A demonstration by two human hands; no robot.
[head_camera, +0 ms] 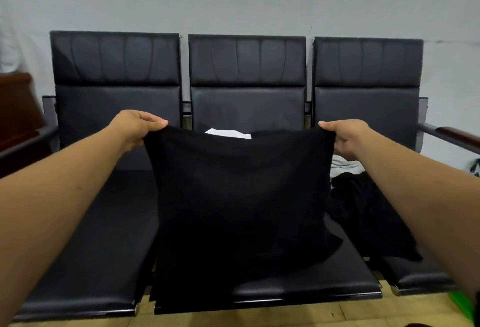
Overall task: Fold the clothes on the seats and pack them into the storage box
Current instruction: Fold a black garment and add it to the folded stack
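The step in hand is judged to be the folding of the black garment [241, 196], which is held up by its two top corners and hangs in front of the middle seat [306, 287], its lower edge draped over the seat's front lip. For a clean fold, the top edge is best kept taut and level, so that the cloth hangs flat and no crease is trapped. The garment should then be laid down on the seat cushion and halved with edge matched to edge. Both corners ought to be held until the cloth is fully supported, otherwise one side may slump and the fold be spoiled.

The left hand [135, 126] is closed narrowly, the left top corner being pinched between thumb and curled fingers. The right hand [345, 137] is closed in the same way on the right top corner.

A white piece [228, 133] is seen behind the held garment on the middle seat, and a heap of clothes [363, 209], dark with some pale cloth, lies on the right seat [420, 280]. The storage box cannot be made out.
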